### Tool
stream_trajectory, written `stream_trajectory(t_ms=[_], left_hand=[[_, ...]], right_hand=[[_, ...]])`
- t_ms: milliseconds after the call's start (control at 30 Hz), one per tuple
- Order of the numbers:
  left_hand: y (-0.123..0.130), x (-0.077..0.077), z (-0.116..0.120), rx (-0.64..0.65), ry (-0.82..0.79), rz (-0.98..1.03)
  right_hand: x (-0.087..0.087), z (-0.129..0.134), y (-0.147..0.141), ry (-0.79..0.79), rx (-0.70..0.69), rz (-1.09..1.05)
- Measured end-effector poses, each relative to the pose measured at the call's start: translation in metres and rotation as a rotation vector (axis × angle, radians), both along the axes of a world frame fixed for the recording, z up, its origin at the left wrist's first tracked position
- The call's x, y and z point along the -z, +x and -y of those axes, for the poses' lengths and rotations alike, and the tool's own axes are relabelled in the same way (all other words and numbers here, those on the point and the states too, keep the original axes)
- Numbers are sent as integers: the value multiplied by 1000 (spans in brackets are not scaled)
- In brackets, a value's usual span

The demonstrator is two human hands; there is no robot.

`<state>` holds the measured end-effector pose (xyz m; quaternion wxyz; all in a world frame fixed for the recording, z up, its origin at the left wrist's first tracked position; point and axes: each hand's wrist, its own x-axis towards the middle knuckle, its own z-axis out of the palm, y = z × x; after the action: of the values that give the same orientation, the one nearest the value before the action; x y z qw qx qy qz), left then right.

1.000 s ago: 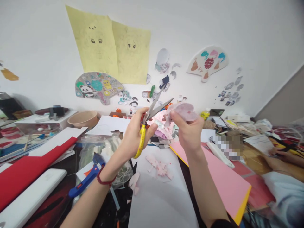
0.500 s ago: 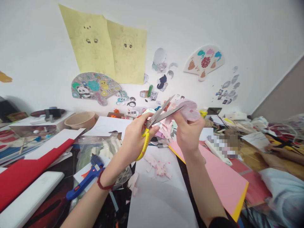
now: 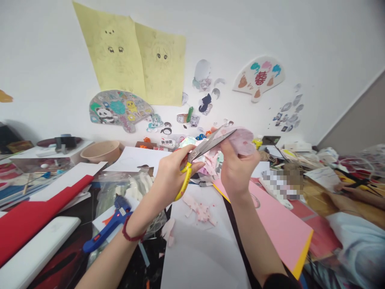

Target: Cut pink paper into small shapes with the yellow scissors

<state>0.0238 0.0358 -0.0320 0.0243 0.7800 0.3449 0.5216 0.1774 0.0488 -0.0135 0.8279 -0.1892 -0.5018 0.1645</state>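
My left hand [image 3: 173,170] is wrapped round the yellow handles of a pair of scissors [image 3: 187,176], whose blades point up and to the right. A pale pink, thin piece of paper [image 3: 243,141] with a rounded edge is pinched in my right hand [image 3: 239,168]. The blades lie against the left side of this paper, close to my right fingertips. Below my hands, pink paper scraps [image 3: 202,212] are scattered on a white sheet [image 3: 201,253]. Behind the scissors is a heap of pink and pastel scraps [image 3: 212,162], partly hidden.
A blue glue gun [image 3: 110,226] and a plastic bag [image 3: 111,182] lie left of the white sheet. Pink card [image 3: 278,224] is on the right. A tan bowl [image 3: 100,151] stands at the back left. At the far right, another person's hand [image 3: 349,190] and pale sleeve [image 3: 355,237] show.
The scissor blades, spread apart half a second ago, have come closer together along the pink paper. My right hand and the paper have shifted only slightly.
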Motion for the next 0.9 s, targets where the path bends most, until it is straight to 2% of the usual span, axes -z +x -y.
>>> stream_trajectory(t_ms=[500, 900], left_hand=[[-3, -4, 1, 59, -13, 1], [-6, -7, 2, 110, -23, 7]], right_hand=[[-5, 8, 5, 3, -10, -13], [-8, 11, 10, 9, -19, 58]])
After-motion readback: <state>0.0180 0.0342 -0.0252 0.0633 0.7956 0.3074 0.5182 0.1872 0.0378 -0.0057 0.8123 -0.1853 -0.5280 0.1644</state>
